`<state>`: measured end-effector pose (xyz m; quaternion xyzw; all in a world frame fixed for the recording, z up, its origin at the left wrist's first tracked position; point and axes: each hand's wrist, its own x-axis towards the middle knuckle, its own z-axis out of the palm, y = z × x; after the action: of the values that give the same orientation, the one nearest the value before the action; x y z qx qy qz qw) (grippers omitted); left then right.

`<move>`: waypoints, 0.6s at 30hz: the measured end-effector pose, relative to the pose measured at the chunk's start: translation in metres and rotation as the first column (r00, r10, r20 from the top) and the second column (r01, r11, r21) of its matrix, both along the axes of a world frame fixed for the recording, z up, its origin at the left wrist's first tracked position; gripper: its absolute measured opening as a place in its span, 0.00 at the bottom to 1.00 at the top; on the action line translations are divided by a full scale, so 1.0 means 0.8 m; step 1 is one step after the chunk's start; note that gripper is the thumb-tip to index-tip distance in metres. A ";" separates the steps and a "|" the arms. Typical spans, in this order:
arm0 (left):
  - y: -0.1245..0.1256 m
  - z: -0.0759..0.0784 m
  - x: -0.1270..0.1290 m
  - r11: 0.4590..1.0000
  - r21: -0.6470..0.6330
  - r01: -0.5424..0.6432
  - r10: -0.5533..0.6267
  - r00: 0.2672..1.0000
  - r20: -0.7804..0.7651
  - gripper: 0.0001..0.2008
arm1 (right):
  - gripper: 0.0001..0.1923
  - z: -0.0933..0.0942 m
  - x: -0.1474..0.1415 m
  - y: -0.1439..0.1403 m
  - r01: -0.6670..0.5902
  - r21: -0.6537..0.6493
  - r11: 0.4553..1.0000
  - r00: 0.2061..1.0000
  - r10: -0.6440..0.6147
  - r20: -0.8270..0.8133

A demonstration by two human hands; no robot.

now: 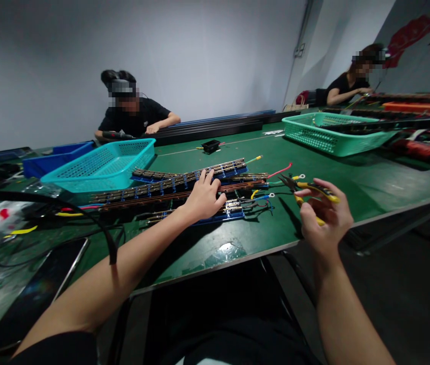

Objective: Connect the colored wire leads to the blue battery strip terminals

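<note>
A green table (370, 177) bears terminal strips (169, 190), a blue basket (103, 165) and a green basket (329, 132)

Your left hand (203, 196) rests fingers spread on the long terminal strips (184, 186) lying on the green table (370, 182). Your right hand (325, 215) grips yellow-handled pliers (306, 188), whose jaws point toward coloured wires (276, 175) trailing from the strips, just beyond your grip, near a teal basket (101, 165)

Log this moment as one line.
left hand: resting on long blue-and-copper terminal strips | right hand: holding yellow-handled pliers | surface: green table
</note>
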<state>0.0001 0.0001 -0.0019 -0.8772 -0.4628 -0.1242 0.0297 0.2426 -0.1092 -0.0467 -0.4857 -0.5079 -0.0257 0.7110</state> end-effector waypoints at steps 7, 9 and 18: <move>-0.001 -0.002 0.001 0.998 0.063 -0.022 0.023 1.000 -0.020 0.19 | 0.24 0.008 0.005 0.030 -0.133 -0.101 0.986 0.991 0.135 0.015; -0.001 -0.002 0.001 0.997 0.073 -0.026 0.028 0.999 -0.021 0.19 | 0.25 0.008 0.005 0.032 -0.120 -0.119 0.986 0.992 0.122 0.015; -0.001 -0.003 0.001 0.996 0.079 -0.028 0.030 0.999 -0.031 0.19 | 0.27 0.002 0.013 0.031 -0.076 -0.172 0.982 0.989 0.097 0.116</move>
<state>0.0012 -0.0007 -0.0039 -0.8704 -0.4697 -0.1279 0.0735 0.2527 -0.0843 -0.0448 -0.5185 -0.5721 0.0181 0.6353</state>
